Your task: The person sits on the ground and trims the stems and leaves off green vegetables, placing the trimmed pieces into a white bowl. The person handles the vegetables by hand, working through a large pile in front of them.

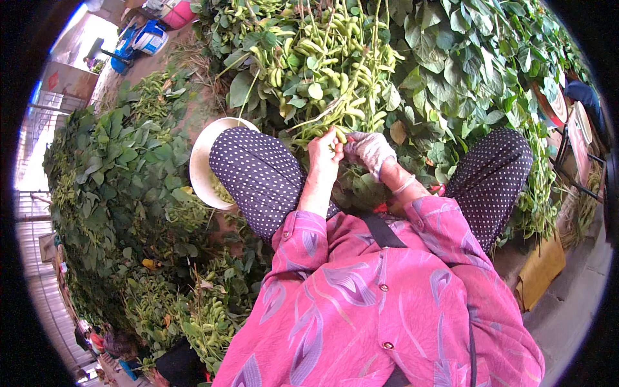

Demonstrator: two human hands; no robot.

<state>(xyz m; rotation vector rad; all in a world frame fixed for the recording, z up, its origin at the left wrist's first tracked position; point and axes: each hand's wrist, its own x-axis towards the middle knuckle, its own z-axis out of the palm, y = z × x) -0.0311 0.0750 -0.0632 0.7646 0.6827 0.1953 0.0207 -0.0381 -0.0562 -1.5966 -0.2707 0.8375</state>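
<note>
Leafy soybean plants with many green pods (333, 63) lie heaped before me. My left hand (325, 152), bare, has its fingers curled around green pods at the lower end of the plants. Close beside it, my right hand (371, 151) wears a whitish fabric glove, and its fingertips meet the same pods. Which pods each hand grips is partly hidden by the fingers. A cream-coloured basin (199, 167) stands left of my left knee, partly covered by it, with some green pods inside.
More plants are piled at the left (116, 159) and upper right (454, 58). Blue and white buckets (151, 38) stand at the upper left. A folded brown cardboard piece (540, 273) lies at the lower right, near a metal-framed chair or stand (575, 181).
</note>
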